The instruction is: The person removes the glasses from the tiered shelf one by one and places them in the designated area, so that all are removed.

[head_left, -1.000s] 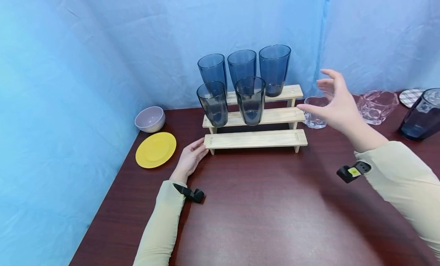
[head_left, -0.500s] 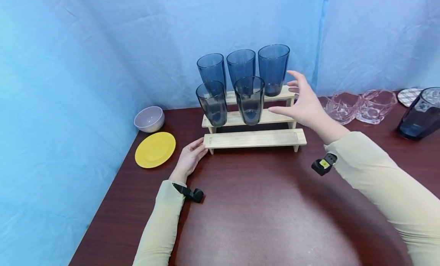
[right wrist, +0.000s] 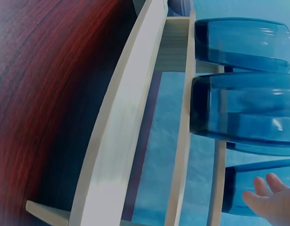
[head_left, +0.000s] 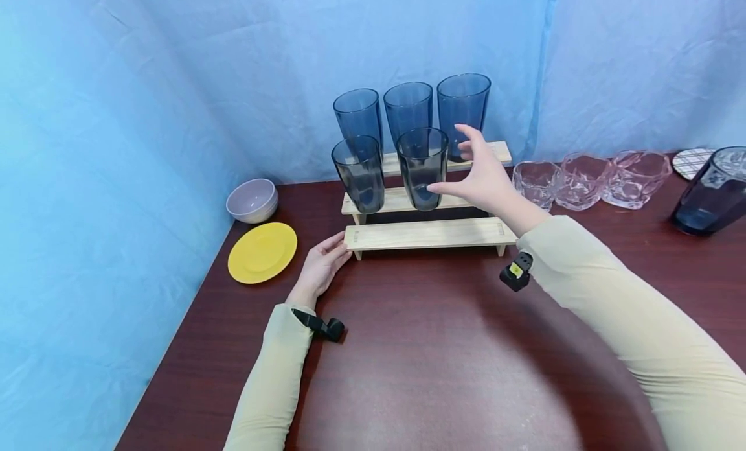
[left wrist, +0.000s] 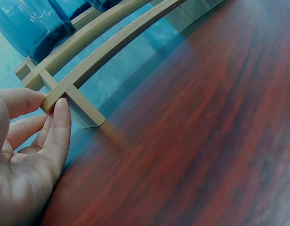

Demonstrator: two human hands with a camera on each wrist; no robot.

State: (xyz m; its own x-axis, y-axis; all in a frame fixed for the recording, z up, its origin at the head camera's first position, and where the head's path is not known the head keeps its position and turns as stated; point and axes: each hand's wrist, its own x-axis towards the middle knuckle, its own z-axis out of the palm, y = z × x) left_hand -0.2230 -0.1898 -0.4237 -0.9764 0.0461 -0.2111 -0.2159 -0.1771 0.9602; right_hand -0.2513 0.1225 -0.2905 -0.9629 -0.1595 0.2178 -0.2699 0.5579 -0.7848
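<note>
Room to pass lies over the tabletop (head_left: 419,334) and the lowest tier (head_left: 431,234) of the wooden rack (head_left: 395,201), while tall glasses (head_left: 364,177) obstruct both upper tiers (head_left: 500,151).

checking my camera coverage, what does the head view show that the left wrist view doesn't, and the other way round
Only the head view shows the right hand, bowl, yellow plate, clear glasses, patterned coaster and dark glass at far right. Only the left wrist view looks into the palm of the left hand. Both show that hand at one end of the wooden rack, tinted glasses on the rack, and the table.
</note>
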